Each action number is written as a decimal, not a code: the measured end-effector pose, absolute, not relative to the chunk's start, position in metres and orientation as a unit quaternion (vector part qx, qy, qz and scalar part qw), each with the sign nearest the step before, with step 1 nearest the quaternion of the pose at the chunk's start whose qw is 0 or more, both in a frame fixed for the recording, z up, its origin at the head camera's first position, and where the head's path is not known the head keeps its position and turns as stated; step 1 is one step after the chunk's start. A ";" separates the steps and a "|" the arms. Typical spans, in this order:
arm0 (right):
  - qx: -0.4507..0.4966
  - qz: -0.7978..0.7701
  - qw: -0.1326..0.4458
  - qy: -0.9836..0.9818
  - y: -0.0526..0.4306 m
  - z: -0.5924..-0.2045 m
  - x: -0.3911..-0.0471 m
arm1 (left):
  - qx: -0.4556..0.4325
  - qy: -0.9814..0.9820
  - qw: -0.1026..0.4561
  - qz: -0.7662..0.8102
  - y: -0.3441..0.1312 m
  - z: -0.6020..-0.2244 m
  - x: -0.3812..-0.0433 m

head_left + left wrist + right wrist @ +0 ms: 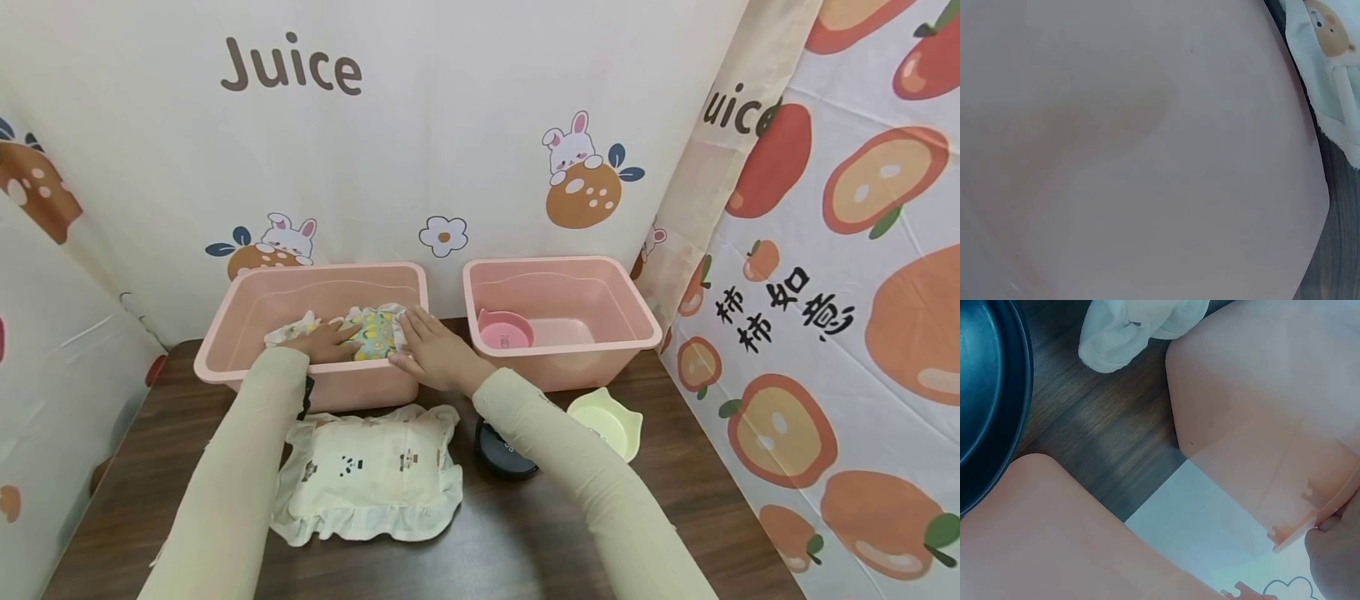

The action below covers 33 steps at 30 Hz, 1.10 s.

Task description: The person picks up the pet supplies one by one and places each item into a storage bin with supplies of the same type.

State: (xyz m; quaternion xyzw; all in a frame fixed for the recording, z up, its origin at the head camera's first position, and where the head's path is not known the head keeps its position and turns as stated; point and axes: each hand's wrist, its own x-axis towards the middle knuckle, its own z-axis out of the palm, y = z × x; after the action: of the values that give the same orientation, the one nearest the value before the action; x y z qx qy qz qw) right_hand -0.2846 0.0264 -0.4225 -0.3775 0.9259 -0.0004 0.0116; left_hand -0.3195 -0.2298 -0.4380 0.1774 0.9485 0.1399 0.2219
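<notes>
Inside the left pink bin (262,292) lies a small ruffled pillow (372,335) with a yellow and blue-green print. My left hand (330,343) rests on its left part, fingers extended. My right hand (438,354) reaches over the bin's right rim, its straight fingers touching the pillow's ruffled edge. Another bit of printed ruffled cloth (292,330) shows left of the left hand; whether it belongs to the same pillow is hidden. In the right wrist view, part of the right hand (1338,550) is at the bin's rim. The left wrist view shows mostly the bin's outer wall (1166,187).
A cream ruffled pillow (367,467) with animal prints lies before the left bin. The right pink bin (577,362) holds a pink bowl (506,330). A black bowl (504,454) and a pale yellow bowl (611,421) stand on the dark wooden table (705,500), partly behind the right forearm.
</notes>
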 end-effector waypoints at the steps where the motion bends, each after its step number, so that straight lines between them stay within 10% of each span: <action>1: -0.378 0.000 0.009 0.926 0.026 -0.423 -0.285 | 0.178 0.945 0.232 0.145 -0.230 -0.437 -0.319; 14: -0.375 0.000 0.009 0.927 0.026 -0.425 -0.285 | 0.221 0.936 0.239 0.137 -0.288 -0.564 -0.405; 33: -0.373 -0.010 0.014 0.928 0.025 -0.427 -0.287 | 0.185 0.950 0.196 0.155 -0.234 -0.428 -0.316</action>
State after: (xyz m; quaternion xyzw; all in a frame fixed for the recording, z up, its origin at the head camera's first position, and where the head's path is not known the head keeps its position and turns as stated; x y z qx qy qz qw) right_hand -0.2867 0.0254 -0.4265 -0.3727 0.9278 -0.0098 0.0136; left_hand -0.3157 -0.2340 -0.4282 0.1850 0.9503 0.1552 0.1965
